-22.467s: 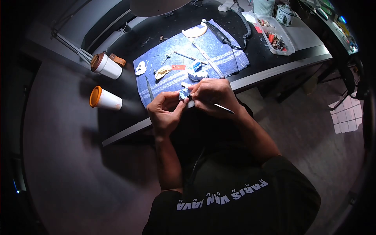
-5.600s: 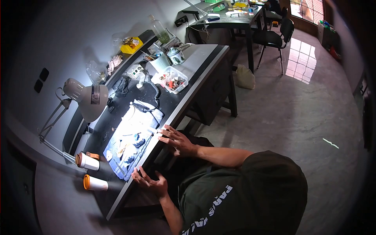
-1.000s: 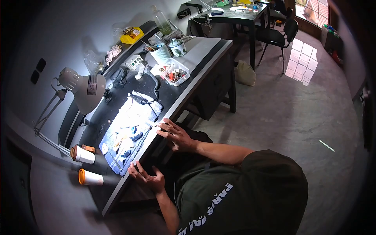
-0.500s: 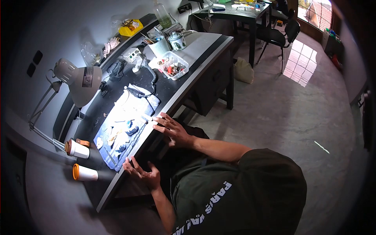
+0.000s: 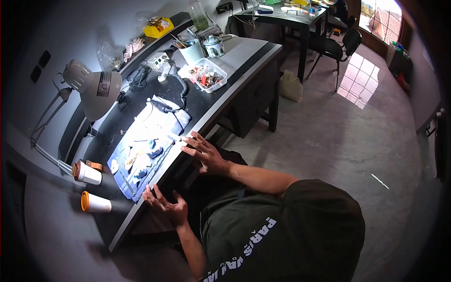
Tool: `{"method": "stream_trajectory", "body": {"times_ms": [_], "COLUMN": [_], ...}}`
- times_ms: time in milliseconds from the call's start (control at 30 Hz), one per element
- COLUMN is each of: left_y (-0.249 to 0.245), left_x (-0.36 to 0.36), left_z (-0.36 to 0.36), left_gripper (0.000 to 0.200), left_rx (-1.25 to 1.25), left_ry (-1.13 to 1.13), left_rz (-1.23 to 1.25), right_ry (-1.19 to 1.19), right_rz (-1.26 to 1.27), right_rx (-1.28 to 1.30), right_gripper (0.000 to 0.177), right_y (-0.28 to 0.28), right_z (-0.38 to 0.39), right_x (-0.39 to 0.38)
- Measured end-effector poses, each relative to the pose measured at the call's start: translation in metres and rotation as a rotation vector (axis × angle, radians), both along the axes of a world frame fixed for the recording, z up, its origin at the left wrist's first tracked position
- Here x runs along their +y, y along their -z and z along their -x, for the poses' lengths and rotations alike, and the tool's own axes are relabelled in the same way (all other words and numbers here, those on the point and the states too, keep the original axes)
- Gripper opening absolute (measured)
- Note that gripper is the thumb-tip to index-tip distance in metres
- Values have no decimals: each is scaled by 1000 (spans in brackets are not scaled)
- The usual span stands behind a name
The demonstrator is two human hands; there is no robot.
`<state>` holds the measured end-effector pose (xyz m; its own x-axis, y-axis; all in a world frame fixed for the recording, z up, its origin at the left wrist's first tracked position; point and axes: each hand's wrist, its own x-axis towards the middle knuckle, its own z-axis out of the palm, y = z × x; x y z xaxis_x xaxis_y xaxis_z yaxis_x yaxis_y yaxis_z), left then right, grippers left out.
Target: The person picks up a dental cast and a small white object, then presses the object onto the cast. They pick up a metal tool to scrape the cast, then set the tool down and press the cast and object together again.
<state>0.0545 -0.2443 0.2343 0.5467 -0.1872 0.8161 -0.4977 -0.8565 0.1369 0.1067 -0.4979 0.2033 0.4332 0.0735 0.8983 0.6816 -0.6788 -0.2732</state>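
Note:
My left hand (image 5: 167, 207) is open at the table's front edge, its bent fingers apart and the tips close to the lower corner of a blue cloth (image 5: 181, 123). Farther along the same edge, my right hand (image 5: 205, 155) is open too, fingers spread and nothing seen in them. Its fingertips are beside a small pale piece (image 5: 176, 137) at the cloth's edge. On the brightly lit cloth lie a dark blue and white item (image 5: 154, 149) and several small things too glared to name. A black corded handpiece (image 5: 162, 107) rests at the cloth's far end.
A white desk lamp (image 5: 101, 96) leans over the table. Two cups stand left, one with an orange lid (image 5: 96, 202), one with a brown lid (image 5: 88, 173). Beyond are a clear plastic box (image 5: 208, 76), a tool holder (image 5: 191, 52), an enamel mug (image 5: 214, 46) and a black chair (image 5: 336, 45).
The view has shifted slightly, so the table and cups sit a little farther left and higher. Both hands keep nearly the same pose at the table edge.

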Motion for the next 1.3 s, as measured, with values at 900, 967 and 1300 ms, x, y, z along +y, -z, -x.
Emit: {"method": "stream_trajectory", "body": {"times_ms": [900,967,1300], "left_y": [1,1,1], "left_x": [0,1,0], "left_z": [-1,-2,-1], "left_gripper": [82,82,83], "left_rx": [-17,-16,-11], "left_ry": [19,28,18], "left_rz": [5,7,9], "right_ry": [-3,-1,-13], "right_rz": [-13,-13,-54], "right_rx": [-17,-23,-34], "right_gripper": [101,101,84], "right_y": [-3,-3,-12], "right_z": [2,1,7], "right_x": [1,1,2]}}
